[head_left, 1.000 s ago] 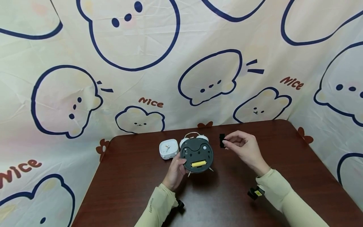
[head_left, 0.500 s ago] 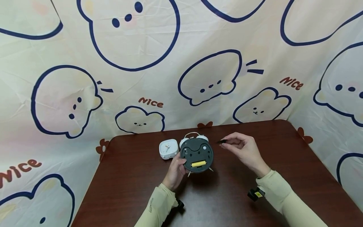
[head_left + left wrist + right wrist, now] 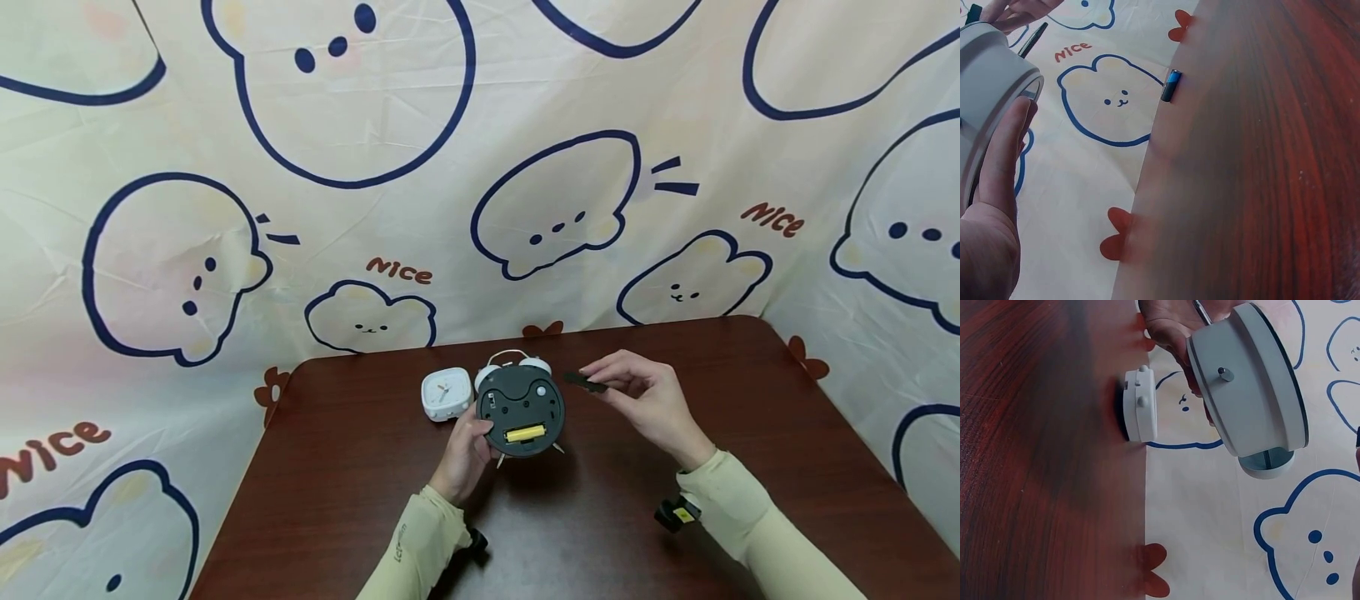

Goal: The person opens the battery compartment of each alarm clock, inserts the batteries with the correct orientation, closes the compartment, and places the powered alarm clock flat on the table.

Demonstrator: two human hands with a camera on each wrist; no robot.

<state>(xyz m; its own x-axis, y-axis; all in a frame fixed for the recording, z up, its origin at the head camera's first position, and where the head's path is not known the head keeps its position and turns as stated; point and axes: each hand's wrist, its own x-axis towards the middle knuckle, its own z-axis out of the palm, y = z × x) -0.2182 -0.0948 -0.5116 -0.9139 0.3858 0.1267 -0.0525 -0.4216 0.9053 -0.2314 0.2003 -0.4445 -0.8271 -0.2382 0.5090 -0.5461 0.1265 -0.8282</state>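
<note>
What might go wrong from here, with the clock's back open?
The yellow cylindrical battery lies uncovered in the round dark-backed alarm clock, so it may drop out if the clock tips.
The right hand pinches the small flat black piece with its fingertips; it could slip.
The left hand holds the alarm clock close to the white rounded-square clock and might knock it.

Twin-bell alarm clock (image 3: 514,393), pale body and dark grey back, held off the surface (image 3: 337,500) in the left hand (image 3: 462,454), bells up, back toward the head camera. Yellow battery (image 3: 526,433) sits exposed, near-horizontal, in the slot low on that back. Small flat dark piece (image 3: 585,382) pinched in right hand (image 3: 648,400) fingers, slightly tilted, near the clock but apart.
</note>
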